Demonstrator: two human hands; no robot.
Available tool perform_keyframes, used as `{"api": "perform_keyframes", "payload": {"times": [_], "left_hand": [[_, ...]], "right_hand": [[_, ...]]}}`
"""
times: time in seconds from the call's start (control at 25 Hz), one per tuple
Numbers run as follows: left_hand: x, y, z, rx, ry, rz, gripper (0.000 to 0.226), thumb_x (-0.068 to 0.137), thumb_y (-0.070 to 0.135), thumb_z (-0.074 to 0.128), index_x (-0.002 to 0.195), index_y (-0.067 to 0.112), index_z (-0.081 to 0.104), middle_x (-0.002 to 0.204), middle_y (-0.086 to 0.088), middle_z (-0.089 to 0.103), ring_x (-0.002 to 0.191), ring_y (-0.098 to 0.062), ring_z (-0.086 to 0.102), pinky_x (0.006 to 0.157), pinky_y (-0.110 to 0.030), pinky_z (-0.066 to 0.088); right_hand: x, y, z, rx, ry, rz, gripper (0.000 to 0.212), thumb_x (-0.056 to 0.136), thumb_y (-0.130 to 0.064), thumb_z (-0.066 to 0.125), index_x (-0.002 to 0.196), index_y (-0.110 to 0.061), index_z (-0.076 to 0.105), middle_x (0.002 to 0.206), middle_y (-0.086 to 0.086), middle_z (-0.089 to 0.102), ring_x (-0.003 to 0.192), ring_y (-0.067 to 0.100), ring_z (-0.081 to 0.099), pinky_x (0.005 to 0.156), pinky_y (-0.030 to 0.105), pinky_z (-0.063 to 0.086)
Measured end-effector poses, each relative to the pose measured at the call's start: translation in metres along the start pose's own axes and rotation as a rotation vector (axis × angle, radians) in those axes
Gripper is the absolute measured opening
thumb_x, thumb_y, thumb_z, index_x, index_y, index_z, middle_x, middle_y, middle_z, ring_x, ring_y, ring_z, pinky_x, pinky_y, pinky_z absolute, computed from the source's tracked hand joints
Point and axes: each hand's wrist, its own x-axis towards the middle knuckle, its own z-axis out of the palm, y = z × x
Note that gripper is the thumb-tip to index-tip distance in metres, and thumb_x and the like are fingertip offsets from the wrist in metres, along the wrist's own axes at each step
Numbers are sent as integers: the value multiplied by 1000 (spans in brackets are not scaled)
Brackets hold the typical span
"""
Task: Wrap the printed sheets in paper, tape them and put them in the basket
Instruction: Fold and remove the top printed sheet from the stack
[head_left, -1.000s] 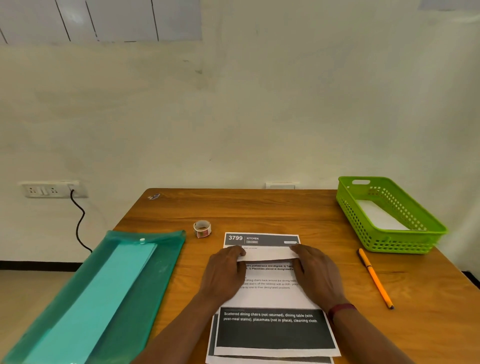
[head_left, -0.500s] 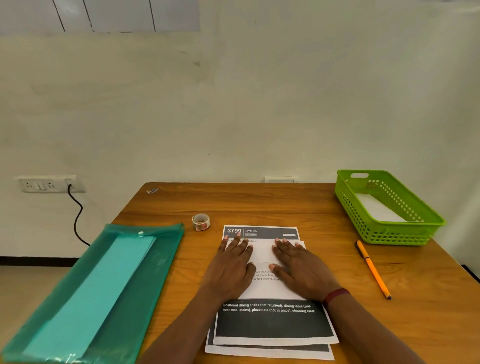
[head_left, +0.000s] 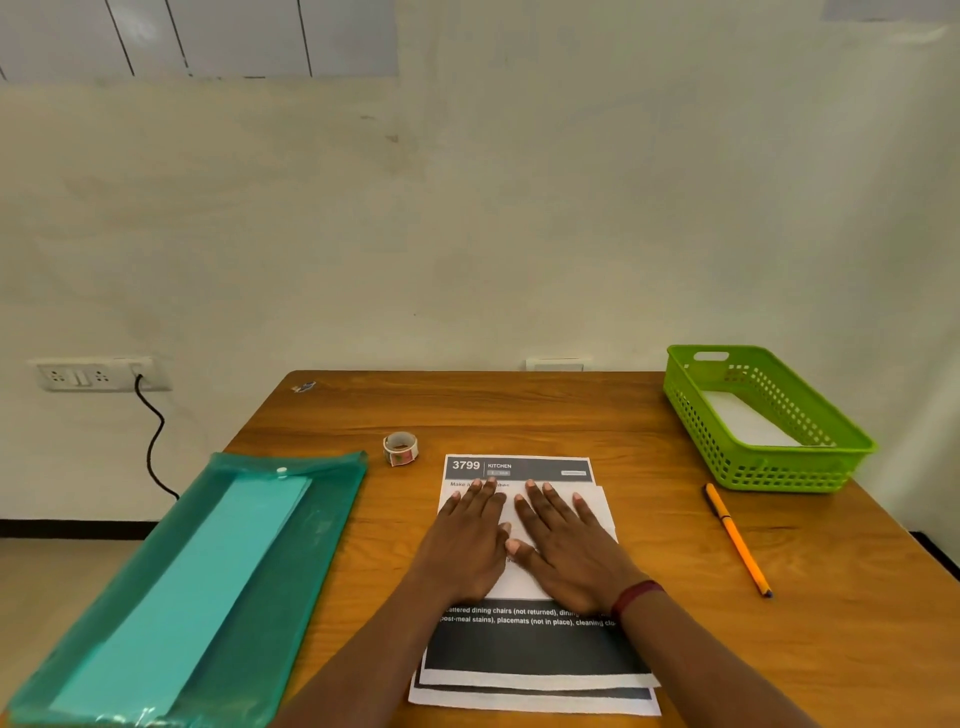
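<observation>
Printed sheets (head_left: 530, 654) lie stacked near the table's front edge, with a dark header reading "3799 KITCHEN" at their far end. A folded white piece of paper (head_left: 597, 512) lies on top of them. My left hand (head_left: 467, 540) and my right hand (head_left: 566, 545) press flat on that folded paper side by side, fingers straight and spread. A small roll of tape (head_left: 400, 448) stands on the table just left of the sheets' far end. The green plastic basket (head_left: 779, 467) sits at the back right with a white sheet inside.
A green translucent folder (head_left: 291, 561) holding light teal paper (head_left: 182, 603) lies along the table's left side, overhanging the edge. An orange pen (head_left: 737, 540) lies right of the sheets. A wall socket with a black cable (head_left: 150, 441) is at left.
My hands went from pinching the folded paper's far edge to lying flat on it, and they have slid forward a little over the fold.
</observation>
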Motion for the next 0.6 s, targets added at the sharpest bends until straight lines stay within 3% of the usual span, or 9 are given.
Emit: {"api": "perform_keyframes", "payload": {"times": [0.32,0.48,0.6], "left_hand": [[-1,-7,-1,39,-48,-143,69,98,57,14,156,20,4,164,-3,1,151,-23,0,122,-47,6],[-2,-14,-10,86,10,-86,74,95,64,17,154,20,16,162,-3,16,148,-23,16,117,-44,20],[8,-22,-25,49,-78,-90,74,93,68,31,152,24,25,160,-1,23,143,-23,26,112,-46,28]], "right_hand": [[-13,39,-5,42,9,168,97,73,-75,-13,154,-23,-3,162,6,-9,149,19,-9,116,33,-8],[-15,39,-6,53,19,173,99,72,-74,-13,154,-22,0,163,4,-6,149,18,-7,118,34,-5],[-11,42,-11,78,19,176,85,84,-72,-1,155,-25,9,163,2,1,150,19,0,119,36,3]]}}
